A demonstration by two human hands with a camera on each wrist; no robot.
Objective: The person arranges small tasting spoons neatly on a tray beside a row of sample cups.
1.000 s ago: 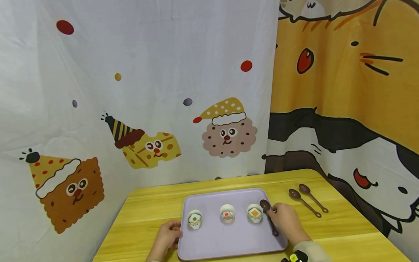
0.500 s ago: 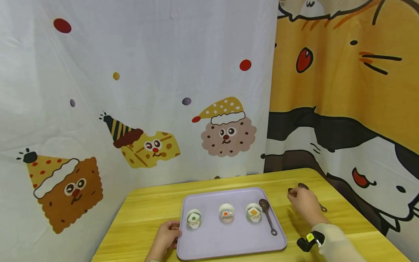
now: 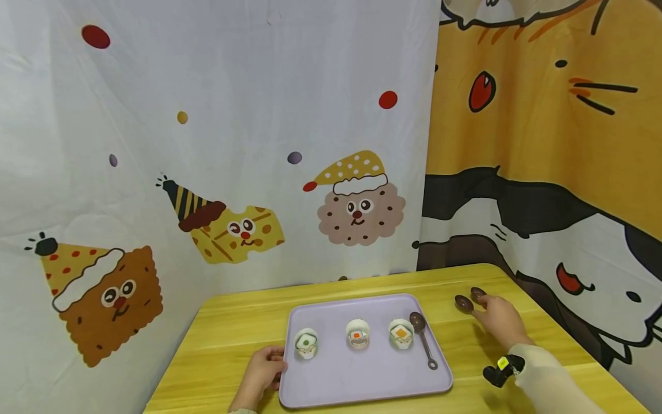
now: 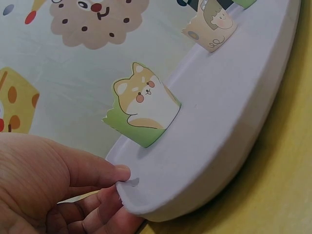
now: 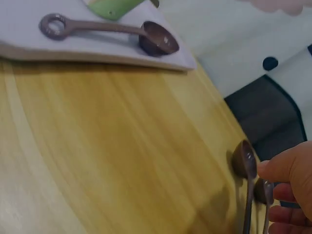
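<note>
My left hand [image 3: 258, 372] grips the left edge of the lilac tray [image 3: 362, 376]; the left wrist view shows the thumb on its rim [image 4: 127, 192] and fingers curled underneath. Three small paper cups stand on the tray: a green dog-print one [image 4: 151, 105] at left, a beige one [image 3: 358, 334] in the middle and another green one [image 3: 401, 334] at right. A brown spoon [image 3: 424, 342] lies beside that last cup. Over the handles of two more brown spoons on the table hovers my right hand [image 3: 500, 321], its thumb close by the nearer spoon [image 5: 243, 161], the farther spoon [image 5: 264, 191] partly behind.
The yellow wood-grain table [image 3: 222, 328] ends against a white cartoon curtain [image 3: 233, 115] at the back and an orange cat-print curtain [image 3: 532, 126] at right. A black wrist strap device [image 3: 504, 370] sits on the right wrist.
My right hand has left the spoon on the tray and moved right to the two spoons on the table. The left hand stays on the tray edge.
</note>
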